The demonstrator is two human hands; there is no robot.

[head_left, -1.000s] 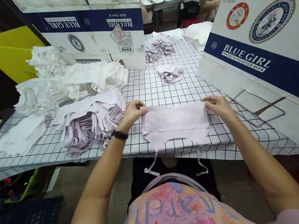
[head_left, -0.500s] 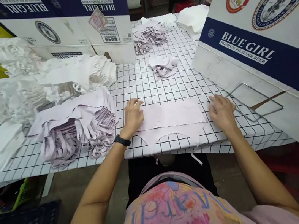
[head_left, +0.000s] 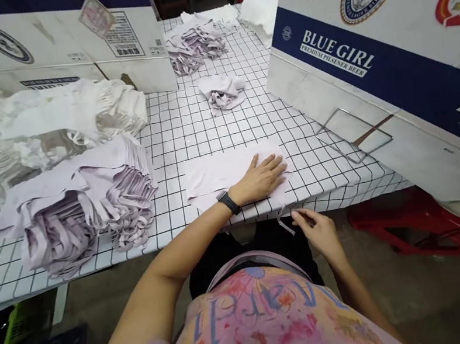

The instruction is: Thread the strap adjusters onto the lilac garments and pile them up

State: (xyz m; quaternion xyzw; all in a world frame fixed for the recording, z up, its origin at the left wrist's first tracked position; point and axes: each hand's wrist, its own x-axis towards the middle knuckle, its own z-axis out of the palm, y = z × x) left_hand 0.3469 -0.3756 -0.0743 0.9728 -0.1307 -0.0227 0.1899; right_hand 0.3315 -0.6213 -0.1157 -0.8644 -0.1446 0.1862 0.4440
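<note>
A pale pink strappy garment (head_left: 221, 170) lies flat at the table's front edge, its upper part folded over. My left hand (head_left: 260, 179), with a dark watch on the wrist, presses flat on its right side, fingers stretched out. From the garment's lower right corner a thin strap (head_left: 284, 224) hangs over the edge. Just right of that strap is my right hand (head_left: 318, 233), below the table edge, fingers loosely bent and a little apart; I see nothing held in it. To the left is a thick stack of similar pink garments (head_left: 82, 192) with bunched straps.
White garments (head_left: 68, 111) are heaped at the left, before a Blue Girl beer carton (head_left: 135, 64). Another carton (head_left: 337, 52) leans at the right, with a metal wire frame (head_left: 355, 135) against it. A crumpled pink piece (head_left: 222, 91) and further piles (head_left: 193, 42) lie farther back on the checked tablecloth (head_left: 186, 126).
My left hand has crossed from the garment's left edge to its right side and flattened there. My right hand has dropped from the tabletop to beside the hanging strap. The view has shifted right.
</note>
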